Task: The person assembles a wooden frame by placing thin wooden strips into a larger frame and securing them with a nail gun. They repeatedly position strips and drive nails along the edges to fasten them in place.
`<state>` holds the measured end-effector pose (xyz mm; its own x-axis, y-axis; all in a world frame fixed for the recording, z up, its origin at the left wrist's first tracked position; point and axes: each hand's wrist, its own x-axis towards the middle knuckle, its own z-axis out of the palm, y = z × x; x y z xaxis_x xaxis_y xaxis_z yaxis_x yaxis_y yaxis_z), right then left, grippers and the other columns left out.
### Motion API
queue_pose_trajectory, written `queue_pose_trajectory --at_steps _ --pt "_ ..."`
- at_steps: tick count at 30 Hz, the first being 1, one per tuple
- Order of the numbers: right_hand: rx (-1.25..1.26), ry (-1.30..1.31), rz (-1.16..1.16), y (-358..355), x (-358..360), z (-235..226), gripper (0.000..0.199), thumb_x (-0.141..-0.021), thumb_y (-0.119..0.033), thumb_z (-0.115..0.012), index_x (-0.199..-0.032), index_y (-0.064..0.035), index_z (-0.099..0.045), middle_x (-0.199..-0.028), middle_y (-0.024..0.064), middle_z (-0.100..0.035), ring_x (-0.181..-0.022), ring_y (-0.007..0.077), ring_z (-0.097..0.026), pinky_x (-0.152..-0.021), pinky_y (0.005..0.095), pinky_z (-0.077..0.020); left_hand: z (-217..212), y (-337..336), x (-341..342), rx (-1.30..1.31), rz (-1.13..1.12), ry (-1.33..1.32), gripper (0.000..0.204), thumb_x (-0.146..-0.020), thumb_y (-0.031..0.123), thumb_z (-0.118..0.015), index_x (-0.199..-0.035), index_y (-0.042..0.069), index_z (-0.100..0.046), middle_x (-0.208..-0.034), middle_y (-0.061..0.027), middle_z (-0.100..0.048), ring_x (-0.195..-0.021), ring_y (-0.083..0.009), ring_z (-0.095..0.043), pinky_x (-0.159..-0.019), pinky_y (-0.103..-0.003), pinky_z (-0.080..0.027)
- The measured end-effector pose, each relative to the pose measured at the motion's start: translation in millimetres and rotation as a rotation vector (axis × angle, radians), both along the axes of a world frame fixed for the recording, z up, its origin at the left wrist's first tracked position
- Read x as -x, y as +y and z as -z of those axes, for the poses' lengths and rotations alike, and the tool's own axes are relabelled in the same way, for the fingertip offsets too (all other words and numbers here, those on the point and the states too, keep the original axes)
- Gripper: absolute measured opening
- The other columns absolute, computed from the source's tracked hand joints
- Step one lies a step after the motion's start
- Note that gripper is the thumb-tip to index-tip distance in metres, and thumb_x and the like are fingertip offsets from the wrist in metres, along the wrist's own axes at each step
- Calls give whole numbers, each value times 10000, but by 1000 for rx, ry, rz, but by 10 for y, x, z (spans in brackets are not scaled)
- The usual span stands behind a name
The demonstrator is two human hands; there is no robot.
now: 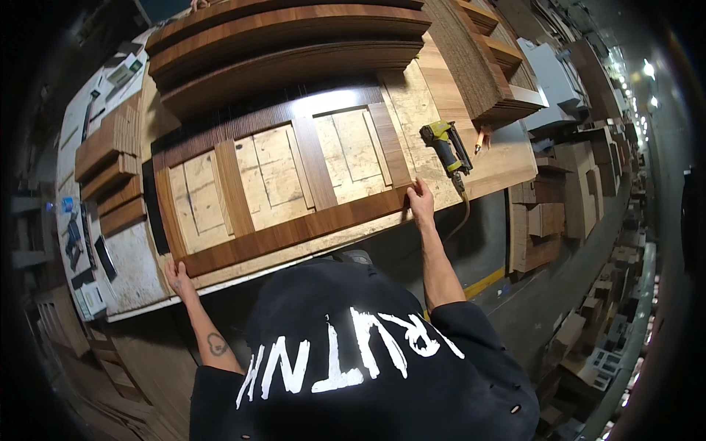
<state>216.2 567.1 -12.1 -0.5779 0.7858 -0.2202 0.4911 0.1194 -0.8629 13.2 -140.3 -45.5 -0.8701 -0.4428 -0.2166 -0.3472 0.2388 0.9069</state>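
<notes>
Wooden frame (283, 180) with three openings lay flat along the worktop (507, 158) near edge, looking already assembled; whether nailing remained couldn't be told. Left hand (176, 278) pressed open at its left corner, right hand (421, 200) flat on its right corner. One yellow nail gun (446, 145) lay unused beside the right hand, one stack of curved boards (287, 44) at the far edge.

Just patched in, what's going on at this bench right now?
A person stands at a workbench with a wooden frame of three openings lying flat on it. The left hand rests at the frame's near-left corner, and the right hand presses on its near-right corner. A yellow-green nail gun lies untouched on the bench beyond the right hand. Stacks of wood panels sit behind the frame.
</notes>
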Motion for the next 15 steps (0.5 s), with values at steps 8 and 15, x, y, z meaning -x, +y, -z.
queue_pose_trajectory --at_steps 8,15 --pt "-9 22 18 -189 43 -54 549 -924 -124 -671 -1437 15 -531 -1299 167 -676 -1188 234 -648 -1014 331 -504 -187 -92 66 55 14 -40 644 -974 18 -629 -1546 -26 -335 -1522 -176 -497 -1378 -264 -484 -1152 -361 -363" --pt "26 53 -1 -61 -21 -6 530 -927 -116 -674 -1420 23 -538 -1276 163 -692 -1166 228 -663 -996 332 -515 -322 3 120 221 33 -73 487 -969 52 -635 -1419 -63 -487 -1348 -166 -612 -1241 -278 -575 -1087 -335 -406"
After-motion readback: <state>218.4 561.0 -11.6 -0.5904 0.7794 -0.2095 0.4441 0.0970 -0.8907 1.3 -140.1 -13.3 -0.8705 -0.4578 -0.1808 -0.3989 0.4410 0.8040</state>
